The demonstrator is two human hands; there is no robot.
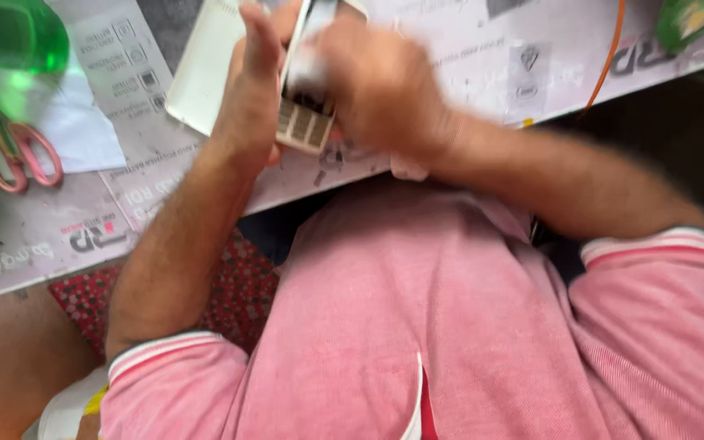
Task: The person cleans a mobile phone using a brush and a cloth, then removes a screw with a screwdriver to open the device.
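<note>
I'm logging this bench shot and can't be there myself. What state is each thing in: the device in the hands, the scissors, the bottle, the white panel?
Keypad device: held upright between both hands, blurred.
Left hand: closed on the device's side.
Right hand: wrapped over the device, motion-blurred.
Scissors: lying flat, blades hidden.
Green bottle: on its side; cap out of view.
White panel: flat on the printed sheet.

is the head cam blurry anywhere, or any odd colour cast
Head view: the right hand is smeared by motion blur, and the small keypad device both hands grip is soft; the left hand is sharper. The green bottle throws a green tint on the paper beneath it.
</note>
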